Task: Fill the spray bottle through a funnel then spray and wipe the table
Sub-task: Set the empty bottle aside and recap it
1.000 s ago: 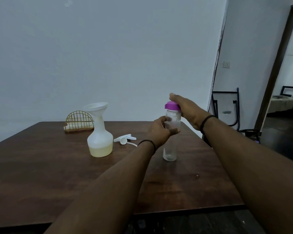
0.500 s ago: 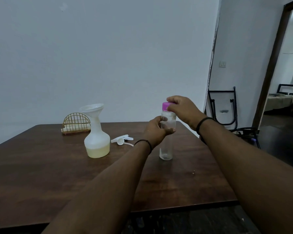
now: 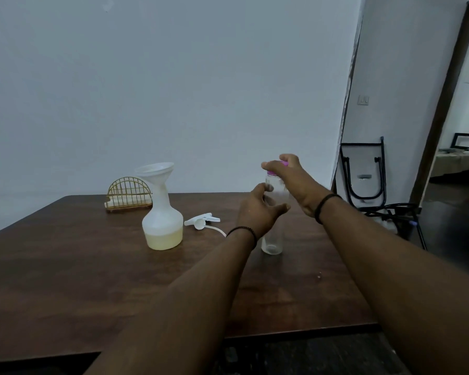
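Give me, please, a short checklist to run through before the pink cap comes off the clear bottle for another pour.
1. Clear bottle stands upright on the table: ok.
2. Left hand grips the bottle body to steady it: ok.
3. Right hand grips the pink cap: ok; whether the cap is already loose: cannot tell.
4. Funnel seated in the neck of the spray bottle: ok.
5. Spray bottle has room above its yellowish liquid: ok.
6. Sprayer head lies on the table apart from the spray bottle: ok.
7. Liquid left in the clear bottle to pour: not ok, it looks nearly empty.
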